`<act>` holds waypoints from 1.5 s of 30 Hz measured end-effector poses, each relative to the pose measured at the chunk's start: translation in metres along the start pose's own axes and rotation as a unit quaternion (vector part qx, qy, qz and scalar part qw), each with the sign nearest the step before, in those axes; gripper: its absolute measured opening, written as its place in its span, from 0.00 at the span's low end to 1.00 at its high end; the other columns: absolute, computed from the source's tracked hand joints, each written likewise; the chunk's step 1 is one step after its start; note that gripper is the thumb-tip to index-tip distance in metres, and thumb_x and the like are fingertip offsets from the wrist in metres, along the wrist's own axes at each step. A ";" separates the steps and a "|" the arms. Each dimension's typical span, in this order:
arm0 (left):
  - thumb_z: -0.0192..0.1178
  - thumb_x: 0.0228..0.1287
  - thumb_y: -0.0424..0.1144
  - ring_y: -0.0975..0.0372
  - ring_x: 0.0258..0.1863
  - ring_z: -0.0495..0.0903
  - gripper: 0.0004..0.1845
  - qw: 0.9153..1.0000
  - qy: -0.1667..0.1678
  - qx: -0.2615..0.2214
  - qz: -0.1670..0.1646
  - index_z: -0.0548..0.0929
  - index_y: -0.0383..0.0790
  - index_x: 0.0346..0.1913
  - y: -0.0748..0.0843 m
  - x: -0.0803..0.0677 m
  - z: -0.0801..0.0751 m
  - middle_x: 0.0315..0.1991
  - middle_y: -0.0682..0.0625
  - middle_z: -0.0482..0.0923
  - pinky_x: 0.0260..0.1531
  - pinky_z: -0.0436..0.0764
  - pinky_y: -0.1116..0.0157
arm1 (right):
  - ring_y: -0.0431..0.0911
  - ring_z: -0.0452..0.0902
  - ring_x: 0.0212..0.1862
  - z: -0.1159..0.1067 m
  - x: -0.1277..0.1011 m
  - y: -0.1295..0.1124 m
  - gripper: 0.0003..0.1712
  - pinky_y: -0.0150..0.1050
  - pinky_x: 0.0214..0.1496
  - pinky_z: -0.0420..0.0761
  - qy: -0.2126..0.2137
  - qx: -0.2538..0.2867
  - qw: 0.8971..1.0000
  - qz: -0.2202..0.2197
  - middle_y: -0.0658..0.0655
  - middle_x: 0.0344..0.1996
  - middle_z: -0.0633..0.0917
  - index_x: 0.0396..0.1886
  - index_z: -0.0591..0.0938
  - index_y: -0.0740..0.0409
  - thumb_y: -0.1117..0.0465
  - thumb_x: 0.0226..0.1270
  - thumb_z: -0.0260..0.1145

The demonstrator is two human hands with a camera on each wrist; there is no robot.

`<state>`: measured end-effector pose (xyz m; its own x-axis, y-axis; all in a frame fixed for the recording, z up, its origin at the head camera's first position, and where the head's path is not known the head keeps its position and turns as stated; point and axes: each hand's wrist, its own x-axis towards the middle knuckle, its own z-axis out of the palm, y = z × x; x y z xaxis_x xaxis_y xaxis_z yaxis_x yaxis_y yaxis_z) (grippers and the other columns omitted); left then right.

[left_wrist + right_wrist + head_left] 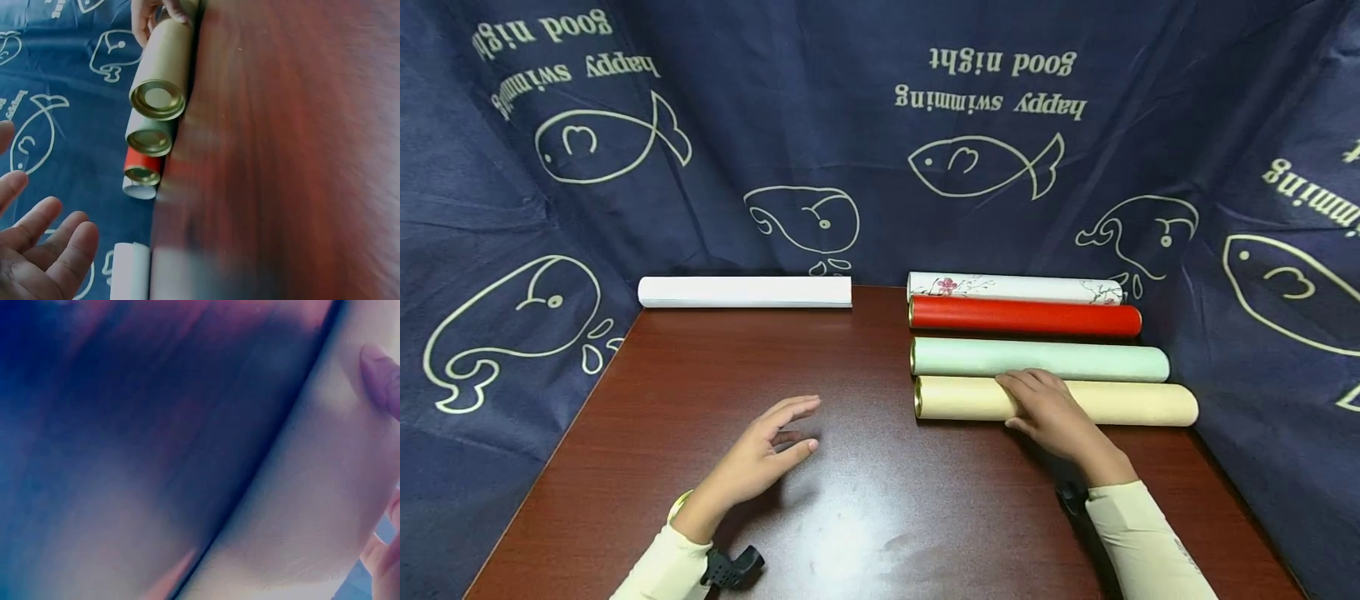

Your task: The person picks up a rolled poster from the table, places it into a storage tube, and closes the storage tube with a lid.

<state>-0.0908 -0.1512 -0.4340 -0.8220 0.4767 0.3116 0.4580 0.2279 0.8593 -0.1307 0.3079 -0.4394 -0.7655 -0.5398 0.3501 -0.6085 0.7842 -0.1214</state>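
Observation:
My right hand (1052,412) grips a cream-yellow cardboard tube (958,398) near its middle, thumb on the near side and fingers over the top. In the right wrist view the thumb (381,381) presses on the tube's pale side. The tube lies crosswise on the table, its gold-rimmed end facing left. Just behind it is a mint-green tube (955,357), then a red tube (1022,317), then a white tube with a pink flower print (1015,288). My left hand (760,454) hovers over the table's left half, fingers loosely spread, holding nothing.
A plain white roll (745,292) lies along the back left edge of the brown table (715,358). Dark blue cloth (820,108) with fish and whale drawings rises behind and on both sides. Light glares off the table's front middle.

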 end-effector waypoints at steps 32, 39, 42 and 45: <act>0.66 0.66 0.34 0.49 0.59 0.74 0.22 0.980 0.016 0.195 -0.043 0.77 0.36 0.62 0.004 -0.043 -0.075 0.64 0.42 0.72 0.45 0.83 0.51 | 0.67 0.65 0.63 -0.014 -0.035 -0.005 0.34 0.60 0.64 0.64 0.082 0.005 0.996 0.046 0.70 0.60 0.73 0.59 0.77 0.65 0.62 0.50 0.77; 0.68 0.62 0.33 0.49 0.57 0.76 0.22 0.967 0.027 0.251 -0.020 0.79 0.37 0.60 0.011 -0.045 -0.085 0.62 0.43 0.73 0.43 0.83 0.53 | 0.67 0.65 0.62 -0.021 -0.041 0.000 0.35 0.56 0.67 0.62 0.085 0.016 0.995 0.047 0.71 0.60 0.73 0.59 0.77 0.65 0.64 0.49 0.77; 0.70 0.59 0.32 0.50 0.56 0.77 0.23 0.953 0.043 0.299 0.012 0.80 0.37 0.58 0.012 -0.038 -0.090 0.60 0.44 0.75 0.46 0.80 0.55 | 0.68 0.66 0.61 -0.027 -0.042 0.006 0.35 0.59 0.63 0.65 0.080 0.021 0.995 0.051 0.71 0.60 0.73 0.59 0.77 0.65 0.66 0.48 0.78; 0.71 0.57 0.32 0.49 0.57 0.76 0.23 0.937 0.041 0.345 0.042 0.81 0.37 0.57 0.015 -0.026 -0.096 0.59 0.43 0.75 0.51 0.75 0.52 | 0.68 0.67 0.59 -0.033 -0.042 0.015 0.35 0.61 0.60 0.67 0.076 0.026 0.995 0.058 0.71 0.59 0.73 0.59 0.77 0.64 0.66 0.48 0.78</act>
<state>-0.0949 -0.2418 -0.3905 -0.7830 0.4579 0.4210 0.6096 0.6998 0.3725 -0.1006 0.3523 -0.4249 -0.7935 -0.3907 0.4666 -0.5305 0.8198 -0.2157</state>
